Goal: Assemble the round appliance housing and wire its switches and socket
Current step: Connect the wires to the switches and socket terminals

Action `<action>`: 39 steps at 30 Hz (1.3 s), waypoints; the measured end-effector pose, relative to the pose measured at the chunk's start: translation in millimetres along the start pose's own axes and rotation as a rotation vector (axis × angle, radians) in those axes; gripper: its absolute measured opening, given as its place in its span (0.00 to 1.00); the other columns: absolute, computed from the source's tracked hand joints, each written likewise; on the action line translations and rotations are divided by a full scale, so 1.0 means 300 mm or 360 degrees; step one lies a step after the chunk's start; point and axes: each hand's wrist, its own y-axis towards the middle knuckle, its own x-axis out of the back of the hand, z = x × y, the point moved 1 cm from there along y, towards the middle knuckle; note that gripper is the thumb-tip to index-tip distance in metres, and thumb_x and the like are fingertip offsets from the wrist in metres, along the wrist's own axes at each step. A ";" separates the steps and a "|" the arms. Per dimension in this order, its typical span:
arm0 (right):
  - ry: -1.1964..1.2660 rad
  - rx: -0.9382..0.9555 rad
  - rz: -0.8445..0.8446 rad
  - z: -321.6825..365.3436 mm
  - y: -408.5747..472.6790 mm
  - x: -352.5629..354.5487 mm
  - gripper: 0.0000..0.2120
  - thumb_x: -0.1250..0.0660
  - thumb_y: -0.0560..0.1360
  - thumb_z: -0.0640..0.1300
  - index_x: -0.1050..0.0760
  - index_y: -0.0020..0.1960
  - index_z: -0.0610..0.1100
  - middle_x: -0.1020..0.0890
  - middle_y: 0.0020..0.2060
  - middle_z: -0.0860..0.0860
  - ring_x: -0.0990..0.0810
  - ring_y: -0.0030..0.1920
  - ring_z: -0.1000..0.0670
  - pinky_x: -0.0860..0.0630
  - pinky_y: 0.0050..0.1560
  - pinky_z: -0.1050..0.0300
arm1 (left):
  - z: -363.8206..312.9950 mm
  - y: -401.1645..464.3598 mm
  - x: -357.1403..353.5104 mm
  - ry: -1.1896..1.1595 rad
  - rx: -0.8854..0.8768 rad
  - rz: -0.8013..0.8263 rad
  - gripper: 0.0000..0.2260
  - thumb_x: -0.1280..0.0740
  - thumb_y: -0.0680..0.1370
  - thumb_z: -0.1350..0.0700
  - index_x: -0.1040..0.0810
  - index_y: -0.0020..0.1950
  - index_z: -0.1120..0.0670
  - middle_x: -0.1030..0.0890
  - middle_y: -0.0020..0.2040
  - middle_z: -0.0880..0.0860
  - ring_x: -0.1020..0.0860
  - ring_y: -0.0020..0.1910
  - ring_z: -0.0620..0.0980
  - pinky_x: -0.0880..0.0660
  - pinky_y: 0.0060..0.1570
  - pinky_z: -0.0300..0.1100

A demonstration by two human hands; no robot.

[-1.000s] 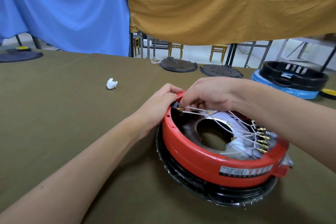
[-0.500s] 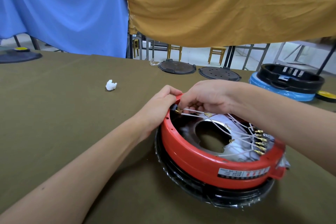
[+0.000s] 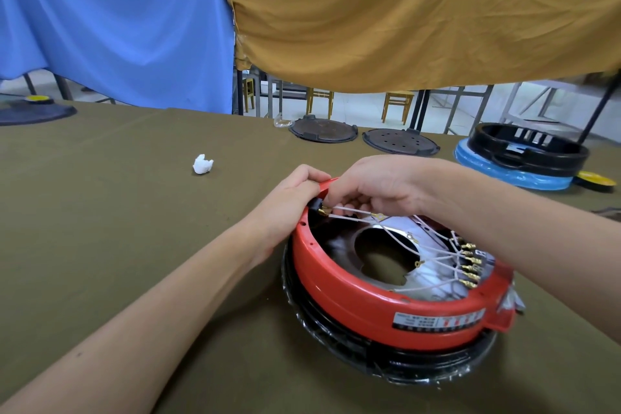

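red round housing (image 3: 376, 306) sat on the counter (image 3: 100, 245) at right, barely shifted from a second ago. left hand (image 3: 292, 193) stayed curled over its far rim, bracing. right hand (image 3: 373, 183) kept pinching a white wire (image 3: 349, 210) by the small black switch (image 3: 316, 203); brass terminal (image 3: 325, 211) looked closer, probably seating.
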 end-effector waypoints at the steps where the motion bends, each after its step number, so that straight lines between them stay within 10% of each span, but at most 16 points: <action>1: -0.0007 0.0010 0.0003 0.000 -0.002 0.004 0.10 0.33 0.73 0.33 0.26 0.34 0.42 0.25 0.25 0.51 0.30 0.28 0.54 0.39 0.32 0.62 | -0.001 0.000 0.002 0.0003 0.0007 0.0003 0.12 0.43 0.81 0.57 0.21 0.54 0.47 0.18 0.48 0.52 0.21 0.48 0.49 0.26 0.57 0.47; 13: 0.0299 0.0321 -0.0180 0.012 -0.024 0.086 0.10 0.31 0.76 0.34 0.20 0.55 0.28 0.18 0.41 0.41 0.22 0.35 0.54 0.23 0.39 0.66 | -0.020 -0.005 0.022 -0.0067 0.0098 0.0027 0.12 0.40 0.80 0.58 0.20 0.58 0.51 0.17 0.51 0.58 0.22 0.47 0.49 0.27 0.54 0.46; 22: -0.0483 0.0498 -0.0266 -0.019 -0.070 0.043 0.06 0.27 0.73 0.48 0.14 0.44 0.47 0.16 0.40 0.40 0.25 0.36 0.51 0.29 0.40 0.56 | -0.026 -0.015 0.010 -0.0022 0.0139 0.0026 0.13 0.41 0.79 0.58 0.20 0.58 0.51 0.17 0.57 0.58 0.21 0.51 0.52 0.29 0.64 0.56; 39: -0.0852 0.0701 -0.0408 -0.023 -0.043 0.004 0.11 0.29 0.77 0.49 0.16 0.39 0.44 0.27 0.25 0.53 0.35 0.24 0.56 0.38 0.27 0.66 | -0.001 0.000 0.013 -0.0063 0.0107 -0.0010 0.11 0.40 0.79 0.56 0.19 0.55 0.51 0.16 0.53 0.54 0.20 0.48 0.47 0.26 0.56 0.46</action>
